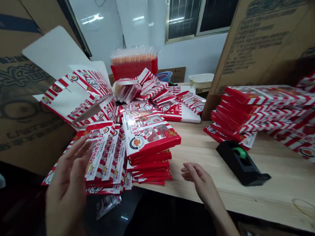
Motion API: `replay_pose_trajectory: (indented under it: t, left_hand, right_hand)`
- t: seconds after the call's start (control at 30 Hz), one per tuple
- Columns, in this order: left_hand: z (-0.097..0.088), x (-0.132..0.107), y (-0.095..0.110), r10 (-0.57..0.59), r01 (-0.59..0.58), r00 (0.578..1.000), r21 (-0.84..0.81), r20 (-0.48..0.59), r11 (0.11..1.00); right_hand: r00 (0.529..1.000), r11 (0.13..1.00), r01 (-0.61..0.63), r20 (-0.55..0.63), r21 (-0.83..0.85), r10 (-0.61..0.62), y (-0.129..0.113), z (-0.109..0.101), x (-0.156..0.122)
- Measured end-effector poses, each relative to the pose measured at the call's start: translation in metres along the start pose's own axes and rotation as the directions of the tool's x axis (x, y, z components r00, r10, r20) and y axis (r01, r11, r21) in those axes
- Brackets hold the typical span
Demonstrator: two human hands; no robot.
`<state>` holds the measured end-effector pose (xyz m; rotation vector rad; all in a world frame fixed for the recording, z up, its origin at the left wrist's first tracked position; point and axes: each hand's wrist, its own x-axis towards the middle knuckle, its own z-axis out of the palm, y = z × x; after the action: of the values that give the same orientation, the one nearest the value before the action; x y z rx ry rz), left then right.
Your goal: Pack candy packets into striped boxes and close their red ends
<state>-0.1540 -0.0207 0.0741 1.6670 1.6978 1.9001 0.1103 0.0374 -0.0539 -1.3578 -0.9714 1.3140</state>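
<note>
My left hand is raised at the left with its fingers apart, holding nothing that I can see. Just beyond it lie overlapping red-and-white striped boxes; whether the fingertips touch them I cannot tell. Beside them, near the table's front edge, stands a stack of filled window boxes, its top box showing small items through clear film. My right hand hovers to the right of that stack, apart from it. Its fingers are curled together with nothing visible in them.
A black tape dispenser with green tape sits right of my right hand. More striped boxes are piled at the right by a large carton. Unfolded box blanks fan out at the left. Loose packets lie at the back.
</note>
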Motion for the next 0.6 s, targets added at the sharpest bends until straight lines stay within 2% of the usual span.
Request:
replay_pose_trajectory:
  t: [0.03, 0.1, 0.17, 0.2, 0.3, 0.4, 0.5, 0.6]
  left_hand:
    - [0.006, -0.003, -0.008, -0.088, 0.091, 0.996, -0.127, 0.025, 0.988]
    - [0.028, -0.018, -0.025, -0.298, 0.319, 0.947, -0.28, 0.116, 0.905]
    - [0.052, -0.045, -0.039, -0.478, 0.506, 0.863, -0.246, 0.167, 0.827]
    - [0.063, -0.061, -0.045, -0.545, 0.565, 0.825, -0.189, 0.152, 0.803]
    - [0.083, -0.111, -0.06, -0.62, 0.628, 0.778, -0.074, 0.107, 0.775]
    - [0.089, -0.142, -0.077, -0.622, 0.63, 0.771, -0.019, 0.139, 0.776]
    - [0.092, -0.151, -0.095, -0.63, 0.636, 0.755, 0.034, 0.183, 0.771]
    - [0.096, -0.148, -0.107, -0.652, 0.665, 0.731, 0.009, 0.201, 0.747]
  right_hand:
    - [0.996, 0.997, -0.074, 0.042, 0.013, 0.073, 0.006, 0.006, 0.003]
    - [0.975, 0.984, -0.18, 0.134, 0.006, 0.178, 0.019, 0.02, 0.008]
    - [0.96, 0.977, -0.211, 0.188, -0.008, 0.209, 0.03, 0.033, 0.009]
    - [0.958, 0.978, -0.21, 0.195, -0.014, 0.209, 0.034, 0.039, 0.01]
    - [0.978, 0.988, -0.144, 0.143, -0.053, 0.15, 0.043, 0.049, 0.013]
    - [0.995, 0.993, -0.049, 0.076, -0.11, 0.058, 0.049, 0.05, 0.017]
    - [0.998, 0.987, 0.006, 0.057, -0.162, 0.003, 0.055, 0.048, 0.022]
    - [0.998, 0.981, 0.022, 0.07, -0.19, -0.009, 0.059, 0.045, 0.028]
